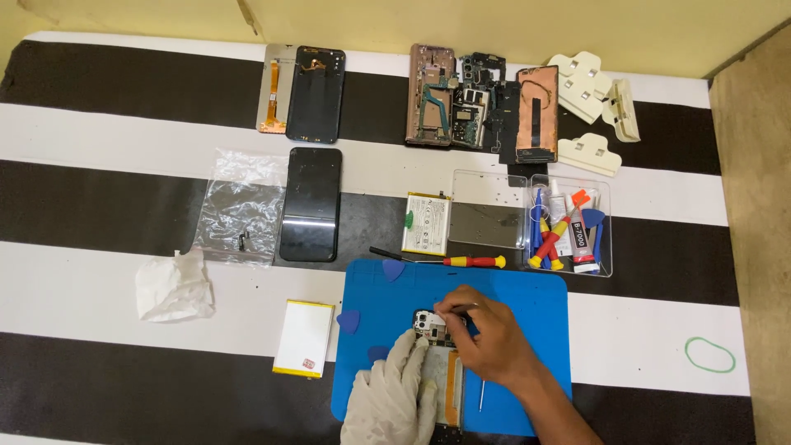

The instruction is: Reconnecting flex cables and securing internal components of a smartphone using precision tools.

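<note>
Gloved left hand (394, 389) lies flat, fingers loosely spread, pressing down opened phone (437, 363) on blue mat (527, 330). Bare right hand (486, 334) pinches thin tool (458, 310) at phone's top end. Red-yellow screwdriver (449, 260) sits beyond the mat, white battery (304, 339) just left.

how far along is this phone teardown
Done: the phone on the blue mat lies open with its back off, and a battery lies beside the mat. In hand: the gloved left hand steadies the phone while the bare right hand works a thin tool at the camera end. Left: the board still sits in the frame, so it is probably midway.
</note>
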